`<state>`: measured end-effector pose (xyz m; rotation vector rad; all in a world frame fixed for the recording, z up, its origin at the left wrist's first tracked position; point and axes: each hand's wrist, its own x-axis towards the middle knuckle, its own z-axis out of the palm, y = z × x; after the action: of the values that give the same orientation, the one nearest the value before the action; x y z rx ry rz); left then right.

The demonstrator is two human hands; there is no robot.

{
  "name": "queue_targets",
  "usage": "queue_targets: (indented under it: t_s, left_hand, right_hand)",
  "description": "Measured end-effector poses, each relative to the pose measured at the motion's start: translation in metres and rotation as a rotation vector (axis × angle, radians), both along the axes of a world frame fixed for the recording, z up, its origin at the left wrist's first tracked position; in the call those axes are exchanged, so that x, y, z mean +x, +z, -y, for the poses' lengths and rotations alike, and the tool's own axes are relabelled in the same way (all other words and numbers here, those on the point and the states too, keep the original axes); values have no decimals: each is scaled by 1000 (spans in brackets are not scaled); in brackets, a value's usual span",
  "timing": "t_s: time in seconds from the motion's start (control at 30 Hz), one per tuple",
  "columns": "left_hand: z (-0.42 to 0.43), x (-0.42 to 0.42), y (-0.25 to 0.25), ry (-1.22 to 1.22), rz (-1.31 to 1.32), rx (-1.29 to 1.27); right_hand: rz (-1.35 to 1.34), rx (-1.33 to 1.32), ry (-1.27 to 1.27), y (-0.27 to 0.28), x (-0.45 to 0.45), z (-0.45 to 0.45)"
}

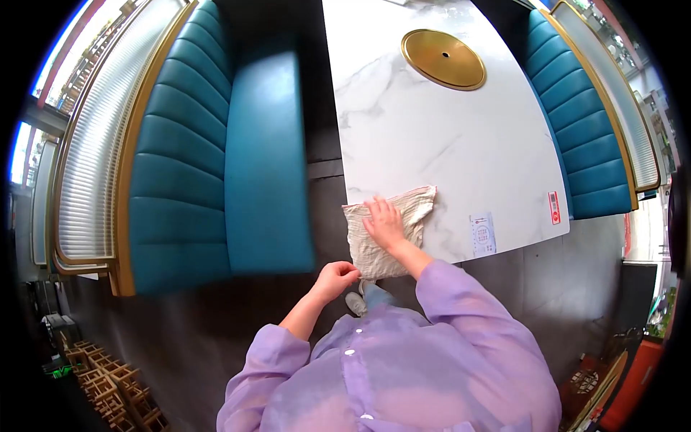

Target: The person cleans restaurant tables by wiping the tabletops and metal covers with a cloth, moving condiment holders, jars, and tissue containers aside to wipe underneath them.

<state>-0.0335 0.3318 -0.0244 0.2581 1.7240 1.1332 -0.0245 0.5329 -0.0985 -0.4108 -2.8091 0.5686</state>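
We have pale cloth (371,258) on near left corner of white marbled table (461,151). Our right hand (384,222) lies on cloth, fingers open, stretched forward. Our left hand (336,281) has fingers closed, pinching cloth's near left corner by table edge. To right of cloth, near table's front edge: printed card (483,234), then red-and-white label (554,207). Farther up table: round gold disc (444,60) with 1 dark hole. 2 teal benches (266,173) flank table.

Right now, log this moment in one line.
left hand: at lower corner of cloth, grip unclear | right hand: resting on cloth | cloth: at near left corner of table | gold disc: toward table's far end
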Motion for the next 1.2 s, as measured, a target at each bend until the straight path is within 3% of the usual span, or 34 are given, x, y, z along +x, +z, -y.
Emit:
queue_targets:
  t_s: [0.1, 0.13, 0.23, 0.33, 0.37, 0.43, 0.47, 0.5, 0.53, 0.67, 0.7, 0.73, 0.77, 0.87, 0.93, 1.0, 1.1, 1.2]
  left_hand:
    - [-25, 17, 35, -249, 113, 116]
    - [-35, 23, 48, -312, 156, 203]
    - [-62, 47, 96, -224, 310, 487]
    - [-62, 66, 132, -168, 340, 726]
    - [-59, 71, 134, -343, -34, 778]
    - [-47, 72, 197, -529, -130, 895]
    - [-45, 78, 222, -576, -160, 1057]
    - [-46, 88, 240, -550, -244, 1288]
    - [-47, 94, 260, -604, -402, 1354]
    - [-56, 101, 267, -739, -525, 1179]
    - [-57, 94, 271, -607, -596, 935]
    - [-68, 92, 267, -305, -811, 807]
    - [-75, 90, 265, -307, -972, 555]
    - [-101, 111, 225, -441, -1002, 589]
    - [-98, 126, 233, -414, -909, 825]
    - [-86, 137, 237, -394, -764, 857]
    - [-71, 136, 221, -331, -589, 923]
    - [-44, 122, 195, -371, -229, 892]
  right_hand:
    - [-158, -398, -308, 10, -71, -38]
    - [-327, -429, -416, -2, -104, -63]
    - [-472, -1023, -742, 40, -167, -118]
    - [-484, -1036, -743, 94, -172, -130]
    - [-439, -715, -716, 118, -160, -124]
    - [-328, -160, -612, 138, -143, -115]
    - [-329, -160, -606, 139, -133, -113]
    - [-269, 147, -438, 135, -123, -111]
    - [-206, 451, -260, 131, -116, -106]
    - [-114, 816, 106, 101, -94, -72]
    - [-118, 816, 113, 96, -87, -66]
    - [-89, 849, 182, 94, -80, -59]
    - [-57, 881, 251, 91, -74, -54]
    - [37, 906, 257, 80, -65, -54]
    - [52, 903, 256, 69, -59, -55]
    - [75, 906, 247, 63, -49, -64]
    - [184, 442, -124, 54, -36, -66]
    - [-66, 424, 189, 32, -12, -42]
